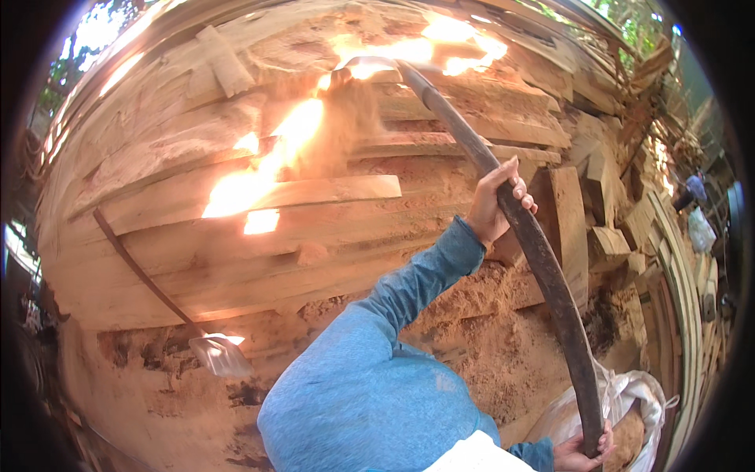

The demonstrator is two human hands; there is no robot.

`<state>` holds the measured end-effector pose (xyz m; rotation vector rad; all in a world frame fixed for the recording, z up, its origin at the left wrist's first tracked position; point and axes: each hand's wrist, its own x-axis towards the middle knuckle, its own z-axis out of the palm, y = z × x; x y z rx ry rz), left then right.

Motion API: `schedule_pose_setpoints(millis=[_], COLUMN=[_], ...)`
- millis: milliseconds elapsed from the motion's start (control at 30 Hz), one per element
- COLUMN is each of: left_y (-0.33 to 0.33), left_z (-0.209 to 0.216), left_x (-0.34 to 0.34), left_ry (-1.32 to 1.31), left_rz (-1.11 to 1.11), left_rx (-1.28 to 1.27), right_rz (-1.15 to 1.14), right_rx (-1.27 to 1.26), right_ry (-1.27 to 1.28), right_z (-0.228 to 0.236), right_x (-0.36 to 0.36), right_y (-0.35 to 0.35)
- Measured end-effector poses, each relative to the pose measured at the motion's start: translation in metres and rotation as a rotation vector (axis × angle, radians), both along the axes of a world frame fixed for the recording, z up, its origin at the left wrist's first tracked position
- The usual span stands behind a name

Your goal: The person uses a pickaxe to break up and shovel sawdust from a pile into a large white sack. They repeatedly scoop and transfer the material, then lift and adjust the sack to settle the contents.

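Note:
Both my hands are closed around the long, curved dark handle (550, 283) of a hoe. My left hand (499, 203) grips it partway up, with the blue-sleeved arm stretched forward. Low at the right, my right hand (583, 453) wraps the handle's near end, beside a white sack (641, 389). At the far end the hoe's head (370, 63) is over the planks, blurred and partly lost in glare. Reddish sawdust (346, 118) hangs in the air below it.
Rough wooden planks (314, 259) lie stacked ahead, dusted with sawdust and patched with bright sunlight. A shovel (220, 355) with a thin handle rests at the left. Upright offcuts (568, 228) stand at the right. Loose sawdust (503, 330) covers the ground near me.

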<state>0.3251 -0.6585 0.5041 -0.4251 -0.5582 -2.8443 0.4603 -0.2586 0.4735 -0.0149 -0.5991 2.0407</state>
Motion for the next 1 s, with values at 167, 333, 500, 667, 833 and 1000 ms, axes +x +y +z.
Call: schedule_pose_setpoints(millis=[167, 333, 500, 667, 833, 1000], left_y=[0.048, 0.082, 0.106, 0.129, 0.152, 0.163], left_z=[-0.024, -0.047, -0.066, -0.083, -0.111, -0.155], left_x=[0.016, 0.043, 0.072, 0.086, 0.091, 0.099], left_ry=[-0.055, -0.124, 0.008, -0.08, -0.519, -0.75], left_rz=[-0.251, -0.414, -0.581, -0.711, -0.814, -0.848], left_rx=[0.112, 0.048, -0.271, -0.272, 0.147, 0.322], right_rz=[0.15, -0.168, -0.251, -0.327, -0.404, -0.456], right_rx=[0.228, 0.486, 0.453, 0.45, 0.392, 0.32], right_ry=[0.268, 0.243, 0.186, 0.045, -0.129, -0.375], right_z=[-0.017, -0.031, -0.018, -0.017, -0.033, -0.058], right_x=[0.047, 0.079, 0.116, 0.136, 0.154, 0.17], right_y=[0.068, 0.141, 0.162, 0.166, 0.177, 0.198])
